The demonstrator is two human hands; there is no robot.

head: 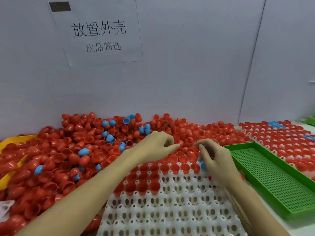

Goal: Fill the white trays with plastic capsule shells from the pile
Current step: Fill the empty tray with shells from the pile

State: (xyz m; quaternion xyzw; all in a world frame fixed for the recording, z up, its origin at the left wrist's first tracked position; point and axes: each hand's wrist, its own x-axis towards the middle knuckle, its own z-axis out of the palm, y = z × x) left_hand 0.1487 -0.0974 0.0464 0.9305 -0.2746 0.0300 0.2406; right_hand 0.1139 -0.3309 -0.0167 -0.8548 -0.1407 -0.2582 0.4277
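Note:
A white tray (170, 210) with rows of cup holes lies in front of me. Red shells (154, 184) fill its far rows and part of its left side. Behind and to the left spreads a big pile of red capsule shells (71, 150) with a few blue ones (109, 137) mixed in. My left hand (156, 146) hovers over the pile at the tray's far edge, its fingers curled and thumb pointing right, with no shell showing in it. My right hand (214, 159) is over the tray's far right corner, and blue shells (203, 165) peek out from under its curled fingers.
A green perforated tray (272, 181) lies to the right of the white tray. Beyond it sits another white tray filled with red and some blue shells (281, 138). A yellow bin (10, 142) pokes out of the pile at the left. A wall with a paper sign (98, 33) stands behind.

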